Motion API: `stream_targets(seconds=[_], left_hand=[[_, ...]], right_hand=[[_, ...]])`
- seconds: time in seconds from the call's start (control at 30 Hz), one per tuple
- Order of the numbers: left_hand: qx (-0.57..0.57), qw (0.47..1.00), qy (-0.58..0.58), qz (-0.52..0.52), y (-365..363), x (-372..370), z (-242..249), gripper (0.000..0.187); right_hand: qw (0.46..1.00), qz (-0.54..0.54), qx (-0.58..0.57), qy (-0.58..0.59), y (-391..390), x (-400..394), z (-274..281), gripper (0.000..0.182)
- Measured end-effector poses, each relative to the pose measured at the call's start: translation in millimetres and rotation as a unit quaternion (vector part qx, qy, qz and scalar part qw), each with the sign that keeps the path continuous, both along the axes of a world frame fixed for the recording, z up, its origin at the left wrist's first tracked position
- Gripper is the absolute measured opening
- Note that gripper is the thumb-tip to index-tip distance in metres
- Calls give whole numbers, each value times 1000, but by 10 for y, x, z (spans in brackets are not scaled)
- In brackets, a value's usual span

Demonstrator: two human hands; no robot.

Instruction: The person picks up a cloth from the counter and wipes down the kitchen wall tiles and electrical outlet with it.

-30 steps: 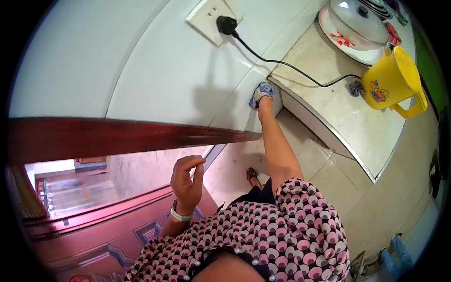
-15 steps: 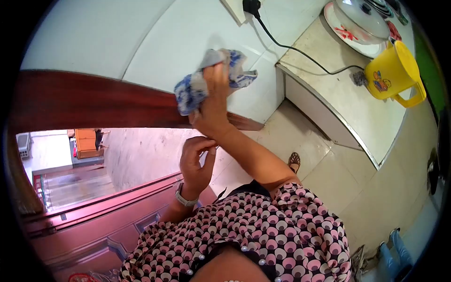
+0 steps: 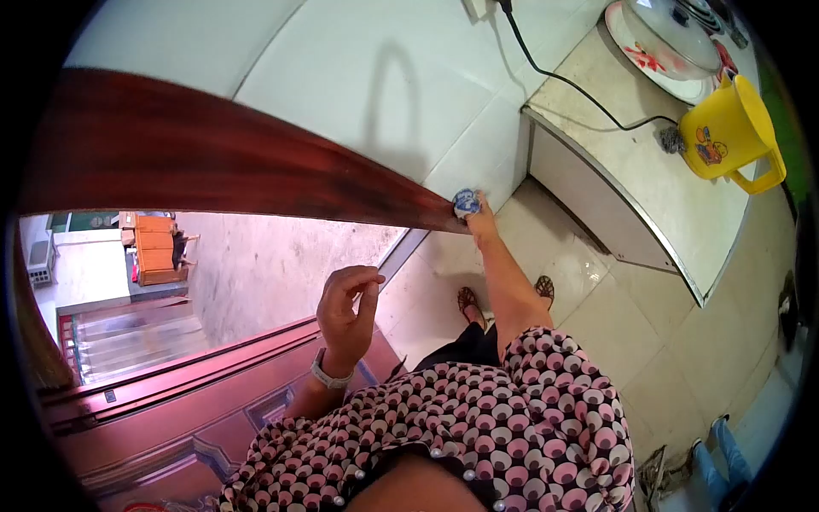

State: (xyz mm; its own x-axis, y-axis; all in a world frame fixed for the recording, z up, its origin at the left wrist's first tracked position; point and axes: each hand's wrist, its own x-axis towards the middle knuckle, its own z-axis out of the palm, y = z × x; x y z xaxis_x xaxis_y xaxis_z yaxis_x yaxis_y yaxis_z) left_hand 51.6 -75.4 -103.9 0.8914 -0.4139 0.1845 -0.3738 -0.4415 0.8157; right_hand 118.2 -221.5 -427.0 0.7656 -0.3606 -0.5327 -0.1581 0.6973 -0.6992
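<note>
A bunched blue-and-white cloth (image 3: 466, 203) is in my right hand (image 3: 482, 225), pressed on the lower end of the dark red door frame (image 3: 256, 166), beside the white tiled wall (image 3: 341, 94). My left hand (image 3: 348, 314), with a watch at its wrist, hangs in the air in front of the doorway. Its fingers are bent toward the thumb, with a gap between them and nothing visible in the hand.
At the right, a counter (image 3: 589, 111) holds a yellow jug (image 3: 729, 136), a scouring pad (image 3: 671, 140) and a lidded pot (image 3: 670, 43) on a plate. A pink door (image 3: 153, 427) stands at the lower left. A black cable (image 3: 563, 78) runs onto the counter.
My right hand has moved down and to the right along the door frame with the cloth, now more bunched. My left hand has shifted slightly and is now apart from my right arm.
</note>
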Motion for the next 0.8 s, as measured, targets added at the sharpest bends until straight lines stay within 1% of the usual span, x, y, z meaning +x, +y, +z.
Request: stream_targets(seconds=[0.03,0.1,0.13,0.17,0.23,0.27,0.3,0.37,0.43,0.5,0.53,0.57,0.63,0.67,0.7,0.73,0.77,0.8], left_hand=[[-2,1000,-1,3,-11,-4,10,17],[13,999,-34,-16,11,-18,69,16],[-3,999,-30,-14,-9,-10,44,16],[-9,999,-32,-11,6,-1,49,16],[-22,1000,-10,-15,27,0,31,15],[-35,999,-14,-15,8,13,25,15],[-52,998,-1,-17,18,13,49,14],[-85,996,11,-25,14,16,37,13],[-105,993,-3,-51,56,53,-12,12],[-104,992,-13,-69,107,122,1,12],[-103,990,-19,-90,122,160,-8,14],[-100,988,-26,-112,86,204,-112,15],[-107,987,-22,-122,-3,255,-149,15],[-105,987,-26,-117,-14,264,-119,15],[-103,988,-30,-113,-20,275,-117,15],[-126,985,-24,-116,-13,294,-121,14],[-125,985,-24,-116,-1,307,-132,14],[-143,984,-16,-102,15,310,-141,13]], right_hand=[[1000,3,-2,-1,11,25,-47,77],[997,-74,-18,19,66,40,151,74],[992,-126,-2,19,67,75,274,71],[992,-123,-8,17,86,75,375,71],[962,-198,-179,60,83,44,577,65],[958,-197,-197,64,18,46,765,58],[956,-198,-209,58,-38,63,1028,58],[967,-181,-164,-70,-210,69,1605,50],[956,-160,-205,-136,-335,49,2265,40],[909,-161,-319,-215,-401,-31,3037,40],[901,-160,-318,-247,-431,-30,3347,41],[893,-160,-315,-280,-497,-8,3507,43],[831,-188,-394,-344,-556,35,3767,38],[833,-188,-393,-342,-532,33,3848,38],[838,-192,-406,-310,-504,29,3895,36],[842,-196,-418,-279,-476,25,3909,35],[842,-197,-418,-279,-444,13,3811,35],[815,-213,-457,-285,-390,-18,3607,33]])
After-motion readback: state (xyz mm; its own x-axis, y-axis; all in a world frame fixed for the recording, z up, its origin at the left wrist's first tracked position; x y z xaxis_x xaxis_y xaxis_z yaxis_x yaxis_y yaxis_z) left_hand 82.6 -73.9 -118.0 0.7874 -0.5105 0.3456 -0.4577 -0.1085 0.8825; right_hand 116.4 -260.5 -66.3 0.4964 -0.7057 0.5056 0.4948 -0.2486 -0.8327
